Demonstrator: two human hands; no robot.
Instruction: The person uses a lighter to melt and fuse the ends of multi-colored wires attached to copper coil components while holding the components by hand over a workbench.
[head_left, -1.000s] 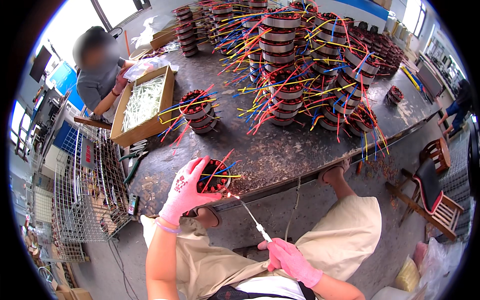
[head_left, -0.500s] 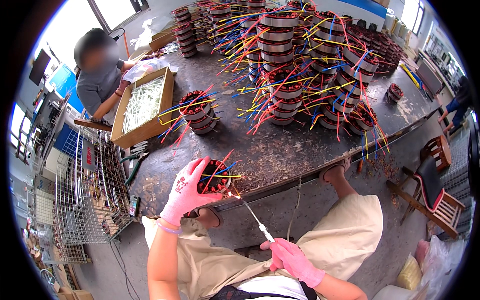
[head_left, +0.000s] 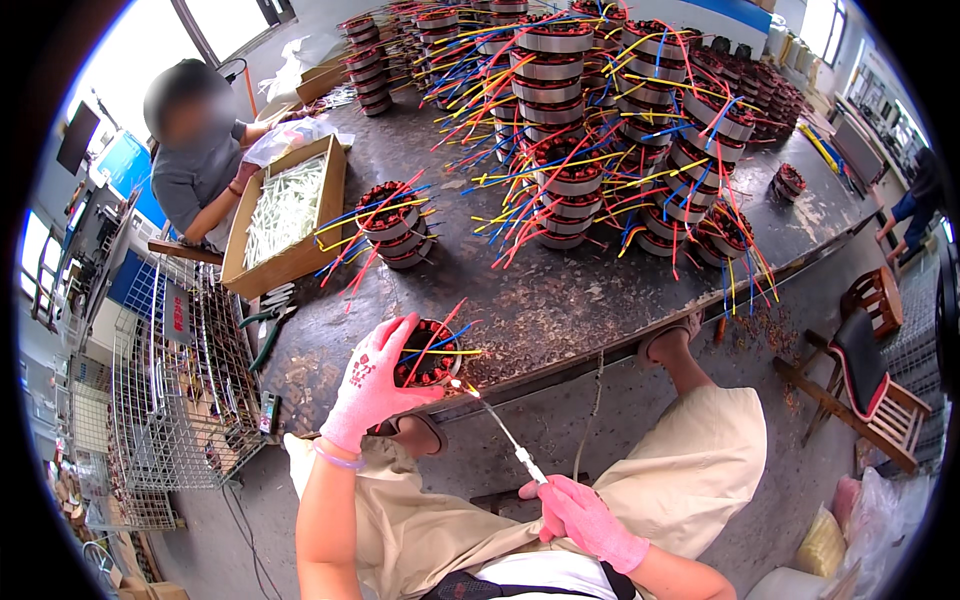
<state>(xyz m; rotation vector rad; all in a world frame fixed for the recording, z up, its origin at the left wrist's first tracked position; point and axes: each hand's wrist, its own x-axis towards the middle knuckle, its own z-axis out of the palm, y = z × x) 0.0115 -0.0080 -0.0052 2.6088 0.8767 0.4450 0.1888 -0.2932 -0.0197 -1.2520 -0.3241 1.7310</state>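
My left hand (head_left: 372,382), in a pink glove, is wrapped round the left side of a motor stator (head_left: 436,372) at the table's near edge. Red, blue and yellow wires stick out over the stator's black and red windings. Lower right, my pink-gloved right hand (head_left: 582,520) grips a slim torch-like tool (head_left: 523,456) with a white handle and thin metal stem. A small bright glow, like a flame, shows at its tip beside the stator's lower right rim. Whether the tip touches the rim I cannot tell.
A short stack of stators (head_left: 392,226) stands beyond my left hand, and tall wired stacks (head_left: 568,180) fill the far side. Pliers (head_left: 268,335) lie near a cardboard box (head_left: 236,272) of white sleeves. A co-worker (head_left: 195,150) sits far left; a chair (head_left: 862,375) stands right.
The tool's glowing tip has shifted slightly left and up, closer to the stator's rim. My left hand and the stator stay in place.
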